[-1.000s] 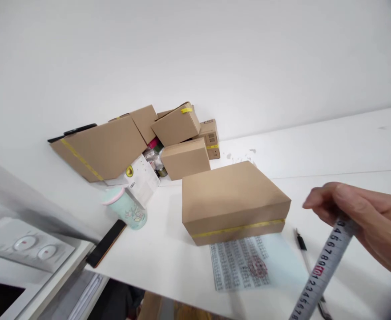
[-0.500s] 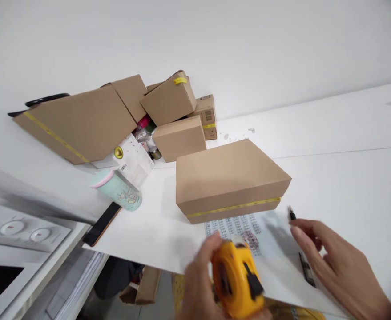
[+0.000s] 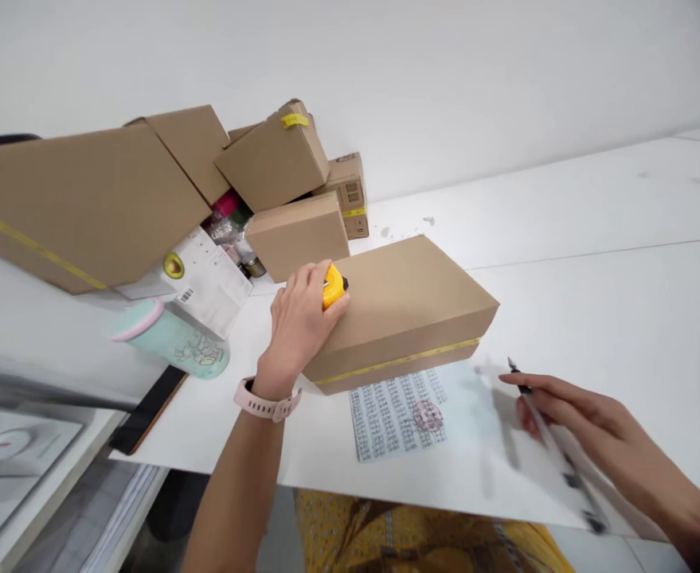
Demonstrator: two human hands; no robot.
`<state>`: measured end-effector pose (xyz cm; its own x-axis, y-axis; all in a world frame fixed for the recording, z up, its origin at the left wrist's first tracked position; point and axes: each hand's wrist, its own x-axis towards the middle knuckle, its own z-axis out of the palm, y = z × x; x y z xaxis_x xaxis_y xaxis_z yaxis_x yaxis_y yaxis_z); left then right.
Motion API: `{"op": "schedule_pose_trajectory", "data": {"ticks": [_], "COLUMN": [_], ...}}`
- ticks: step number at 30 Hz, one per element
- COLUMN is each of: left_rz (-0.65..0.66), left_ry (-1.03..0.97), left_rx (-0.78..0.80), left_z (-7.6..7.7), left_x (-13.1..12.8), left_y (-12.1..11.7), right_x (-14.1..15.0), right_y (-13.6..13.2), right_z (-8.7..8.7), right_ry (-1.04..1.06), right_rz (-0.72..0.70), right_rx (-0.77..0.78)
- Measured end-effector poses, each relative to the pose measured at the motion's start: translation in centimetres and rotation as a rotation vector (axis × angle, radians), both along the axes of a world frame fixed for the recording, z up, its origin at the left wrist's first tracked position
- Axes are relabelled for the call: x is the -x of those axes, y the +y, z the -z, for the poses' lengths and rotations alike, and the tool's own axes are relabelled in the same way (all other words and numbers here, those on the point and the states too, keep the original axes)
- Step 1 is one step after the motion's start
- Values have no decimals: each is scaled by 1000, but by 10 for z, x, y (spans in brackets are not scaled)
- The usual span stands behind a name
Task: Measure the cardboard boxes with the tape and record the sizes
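My left hand [image 3: 305, 310], with a pink watch strap [image 3: 269, 400] at the wrist, is closed round a yellow tape measure [image 3: 334, 286]. It rests at the left end of a brown cardboard box [image 3: 409, 294] with a yellow tape strip along its side. My right hand [image 3: 570, 414] grips a pen [image 3: 549, 446] over the table's right part, its tip pointing away from me. Under the box's near edge lies a printed sheet [image 3: 394, 422] with rows of small print and a round red stamp. The left hand hides most of the tape measure.
More cardboard boxes [image 3: 295, 235] are stacked at the back left by the wall. A mint tumbler [image 3: 176, 338] leans beside a white packet [image 3: 212, 282]. A dark phone-like slab [image 3: 150, 410] lies at the white table's left edge.
My left hand has carried the tape measure from the near edge up and left onto the box. My right hand has lifted the pen off the table. The view has shifted.
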<state>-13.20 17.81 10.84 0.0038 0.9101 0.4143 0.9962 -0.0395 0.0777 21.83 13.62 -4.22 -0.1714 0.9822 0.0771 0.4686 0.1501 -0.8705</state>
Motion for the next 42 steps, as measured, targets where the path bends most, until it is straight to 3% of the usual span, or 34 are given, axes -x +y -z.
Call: {"op": "schedule_pose_trajectory", "data": {"ticks": [3,5,6,8,11,14,18,21,27,33,42], "left_rz": [98,256,360,511,523,521,491,468,437,408,407], "left_ry": [-5,-121,-210,-367,-484,-573,-568,-407,-52,-19,-75], "left_rx": [-270,-457,-445,-211,278,479,496,394,124,41,-24], "left_z": [13,31,44,76,121,142,146,154,175,171,172], "left_x": [-16,-40,-53,-79,-102,-108,-116,-122,-120,-121,-122], "left_y": [-23,-54,-72,-106,-137,-141,-135,-137,-143,-141,-141], "right_x": [-9,-5,-1,11,32,50,69,76,75,72,74], "right_y": [-17,-28,-32,-37,-33,-24,-9,3,11,6,5], "right_z": [-9,-10,-10,-8,-8,-10,-11,-9,1,8,6], "right_ry": [294,351,367,403,441,442,298,259,222,90,36], "right_rz": [-8,69,125,196,141,15,-96,-143,-48,1,-52], "right_rx": [219,240,219,158,156,256,351,279,203,42,29]}}
